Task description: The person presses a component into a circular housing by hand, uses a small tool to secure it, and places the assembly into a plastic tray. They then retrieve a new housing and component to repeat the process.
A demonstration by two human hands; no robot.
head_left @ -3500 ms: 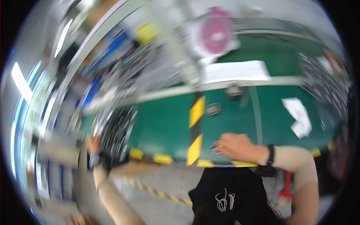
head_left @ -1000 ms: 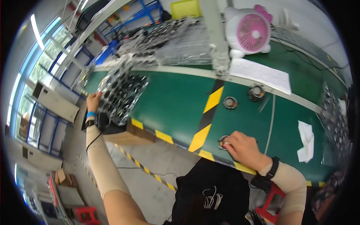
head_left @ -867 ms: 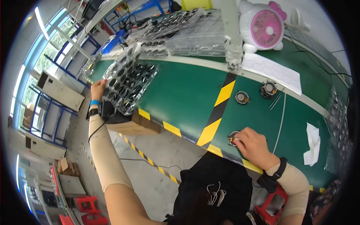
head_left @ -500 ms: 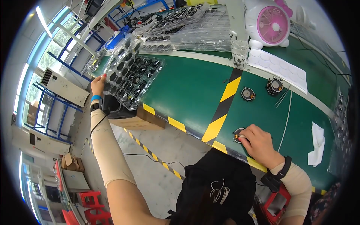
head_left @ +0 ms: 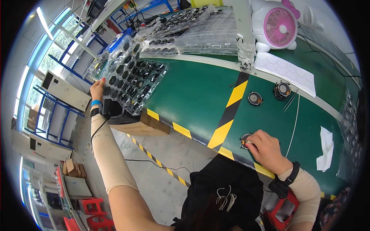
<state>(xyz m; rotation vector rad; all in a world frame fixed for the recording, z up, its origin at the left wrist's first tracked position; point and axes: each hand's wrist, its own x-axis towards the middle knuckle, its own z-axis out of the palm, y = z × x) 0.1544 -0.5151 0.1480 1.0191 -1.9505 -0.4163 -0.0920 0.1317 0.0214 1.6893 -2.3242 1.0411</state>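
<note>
Green bench (head_left: pixel 192 96) carries a clear tray (head_left: pixel 131 82) of round black parts; left hand (head_left: pixel 97 89) grips its edge, right hand (head_left: pixel 266 150) clasps a small speaker (head_left: pixel 245 140).

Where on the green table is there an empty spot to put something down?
The widest bare patch of the green table lies between the clear plastic tray of round black parts under the left hand and the yellow-black striped tape. Right of the tape it is crowded: two round speaker parts, thin wires, and the right hand.
</note>
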